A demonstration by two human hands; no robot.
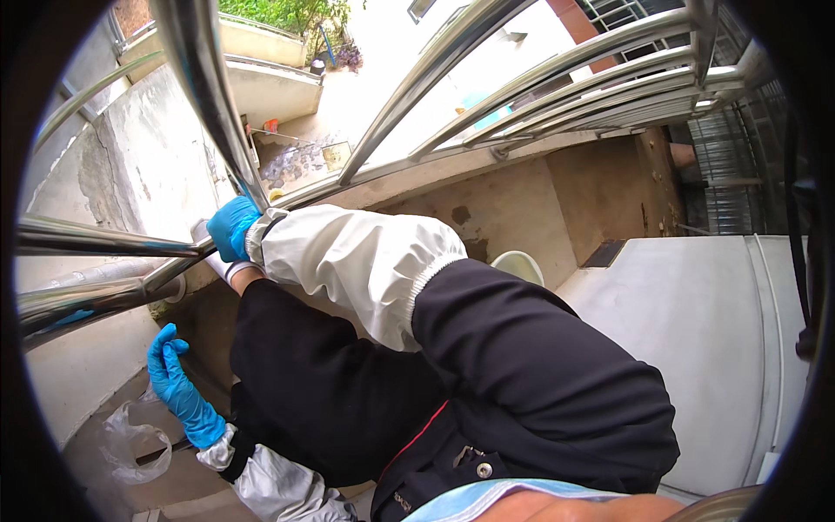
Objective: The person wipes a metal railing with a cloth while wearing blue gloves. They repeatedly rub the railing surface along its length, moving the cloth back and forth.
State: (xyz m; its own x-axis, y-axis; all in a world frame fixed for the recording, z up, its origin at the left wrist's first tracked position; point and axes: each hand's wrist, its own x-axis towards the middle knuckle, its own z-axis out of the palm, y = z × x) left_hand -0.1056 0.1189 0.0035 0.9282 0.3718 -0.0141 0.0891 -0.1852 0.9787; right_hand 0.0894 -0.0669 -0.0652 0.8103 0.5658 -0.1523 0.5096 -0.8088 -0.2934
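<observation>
My right hand (232, 230), in a blue disposable glove, is closed around the lower corner of a stainless steel railing (173, 274), beside the foot of a steep post (215, 98). Its fingertips are hidden, so a small item under them cannot be ruled out. Lower down, my left hand (179, 385) in a matching glove hangs apart from the railing. Its fingers are loosely bent, and nothing shows in them. Just beneath it is a clear plastic bag (134, 450). White elastic sleeve covers (352, 254) are on both forearms.
One white-shod foot (222, 264) is beside the railing corner. A pale bucket (520, 266) stands behind my right arm. To the right is a broad white surface (691, 339) with a thin cable (773, 339). Through the bars, a paved yard (300, 150) lies well below.
</observation>
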